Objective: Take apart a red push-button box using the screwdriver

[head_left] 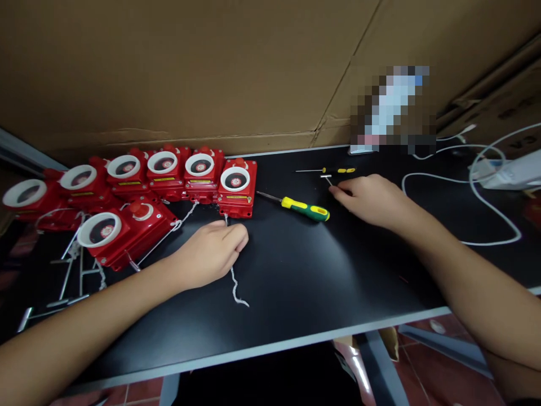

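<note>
White cord (235, 288) ran from the front red alarm box (236, 189) down across the black surface (304, 270), passing under the left hand (211, 251); its frayed end trailed out below the palm. Left grip clenched loosely on the cord, just beside the box. Right hand (372, 197) lay farther right, fingertips meeting the lower end of a small metal pin (326, 177); could not tell whether that grip pinched it or only touched. Green-and-yellow screwdriver (304, 208) lay between the hands, a thinner yellow-handled screwdriver (336, 170) just behind the pin. More red boxes (127, 175) stood in a row at left, one tipped forward (122, 228). White cable (477, 194) looped at right.
</note>
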Demonstrator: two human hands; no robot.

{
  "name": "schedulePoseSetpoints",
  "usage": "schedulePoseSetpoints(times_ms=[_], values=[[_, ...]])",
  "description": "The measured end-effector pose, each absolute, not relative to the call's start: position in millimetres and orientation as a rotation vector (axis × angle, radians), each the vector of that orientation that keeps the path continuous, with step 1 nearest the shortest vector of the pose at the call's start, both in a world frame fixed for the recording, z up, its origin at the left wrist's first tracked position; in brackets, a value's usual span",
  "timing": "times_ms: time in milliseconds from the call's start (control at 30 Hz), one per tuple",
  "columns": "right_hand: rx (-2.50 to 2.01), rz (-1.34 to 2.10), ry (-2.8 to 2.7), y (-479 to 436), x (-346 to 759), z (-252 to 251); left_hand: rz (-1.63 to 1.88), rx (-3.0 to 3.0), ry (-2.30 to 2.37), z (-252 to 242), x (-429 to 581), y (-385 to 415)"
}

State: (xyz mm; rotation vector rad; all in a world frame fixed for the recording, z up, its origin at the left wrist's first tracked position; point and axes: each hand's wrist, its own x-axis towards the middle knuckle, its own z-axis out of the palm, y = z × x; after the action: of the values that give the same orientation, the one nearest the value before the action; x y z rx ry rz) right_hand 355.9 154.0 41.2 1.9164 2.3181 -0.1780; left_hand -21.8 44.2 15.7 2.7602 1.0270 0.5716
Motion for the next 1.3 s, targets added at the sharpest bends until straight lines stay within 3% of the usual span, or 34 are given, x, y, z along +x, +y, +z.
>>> schedulePoseSetpoints(times_ms=[233,467,600,733,900,1300], values=[[1.954,-0.067,2.538,171,364,27,0.572,2.740,0.997,16,-24,46],[2.123,-0.267,2.795,182,363,22,0.566,2.770,0.945,17,-25,50],[2.013,-0.021,2.925,192,368,20,0.561,2.795,0.937,19,-24,50],[1.814,0.038,2.810,197,372,19,0.557,2.794,0.952,20,-25,48],[1.838,0.206,2.858,196,371,24,0.554,2.783,0.966,20,-24,48],[1.806,0.227,2.660,211,346,26,0.572,2.744,0.966,21,-23,49]])
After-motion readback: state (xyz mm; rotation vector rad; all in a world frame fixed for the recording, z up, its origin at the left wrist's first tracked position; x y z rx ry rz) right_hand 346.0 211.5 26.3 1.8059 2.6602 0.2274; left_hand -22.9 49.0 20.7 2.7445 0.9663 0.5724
